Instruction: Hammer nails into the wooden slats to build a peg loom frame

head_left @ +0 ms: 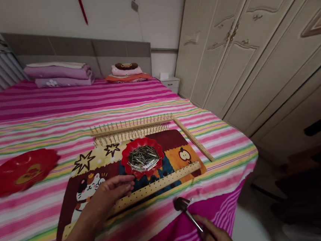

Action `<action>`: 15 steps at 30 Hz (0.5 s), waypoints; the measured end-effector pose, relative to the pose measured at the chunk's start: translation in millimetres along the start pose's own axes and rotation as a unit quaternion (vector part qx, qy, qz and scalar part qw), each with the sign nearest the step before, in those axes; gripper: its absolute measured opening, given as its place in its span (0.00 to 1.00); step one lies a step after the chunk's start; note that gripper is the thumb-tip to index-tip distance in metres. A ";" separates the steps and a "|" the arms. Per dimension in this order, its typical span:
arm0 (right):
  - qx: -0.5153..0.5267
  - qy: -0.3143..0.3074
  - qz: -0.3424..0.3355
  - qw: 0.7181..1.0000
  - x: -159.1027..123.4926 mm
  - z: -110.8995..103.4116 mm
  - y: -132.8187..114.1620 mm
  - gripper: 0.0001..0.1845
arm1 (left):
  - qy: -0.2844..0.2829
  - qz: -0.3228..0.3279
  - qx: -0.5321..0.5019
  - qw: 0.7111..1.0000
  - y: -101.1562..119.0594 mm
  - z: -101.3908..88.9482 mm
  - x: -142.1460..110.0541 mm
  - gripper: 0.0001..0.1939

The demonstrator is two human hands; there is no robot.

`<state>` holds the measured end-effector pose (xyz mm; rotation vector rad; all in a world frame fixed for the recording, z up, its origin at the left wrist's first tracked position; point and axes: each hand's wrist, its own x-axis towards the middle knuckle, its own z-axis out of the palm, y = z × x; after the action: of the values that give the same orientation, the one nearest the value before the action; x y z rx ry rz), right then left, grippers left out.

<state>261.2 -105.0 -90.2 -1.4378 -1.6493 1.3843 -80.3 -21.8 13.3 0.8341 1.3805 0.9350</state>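
My right hand (pixel 214 234) grips the metal handle of a hammer (pixel 181 204), whose dark head is up and to the left, over the bed's near edge. My left hand (pixel 114 192) is above a wooden strip (pixel 157 184) with rows of holes. Its fingers are pressed together near the rim of a red scalloped bowl (pixel 127 161); whatever may be between the fingertips is too small to make out. A heap of loose nails (pixel 144 157) fills the bowl. Small nails seem to stand at the strip's right end. A cat-patterned mat (pixel 176 138) lies beneath.
Behind the bowl, two wooden strips (pixel 133 125) bear rows of upright nails. Another holed strip (pixel 192 137) slants on the right. A red plate (pixel 2 175) lies left on the striped bed (pixel 73 117). Folded bedding (pixel 61 75) is by the headboard; a wardrobe (pixel 244 49) stands right.
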 end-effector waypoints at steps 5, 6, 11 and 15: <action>-0.009 0.001 0.004 1.000 -0.1 1.6 8.0 0.26 | 0.023 0.000 0.030 0.999 -24.2 10.8 -3.9 0.18; -0.010 0.004 0.000 1.000 -0.1 2.1 10.2 0.25 | 0.038 0.019 0.049 0.998 -28.4 14.1 -1.5 0.18; -0.039 -0.001 0.004 0.999 -0.7 1.2 12.4 0.24 | 0.100 0.028 0.083 0.991 -44.7 29.4 14.4 0.21; -0.036 0.002 -0.013 0.999 -1.3 0.4 6.3 0.23 | 0.109 0.031 0.113 0.987 -47.8 37.9 20.9 0.23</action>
<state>263.6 -107.0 -95.8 -1.4532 -1.7257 1.3188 -40.6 -20.9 -37.5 0.9720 1.6824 0.9508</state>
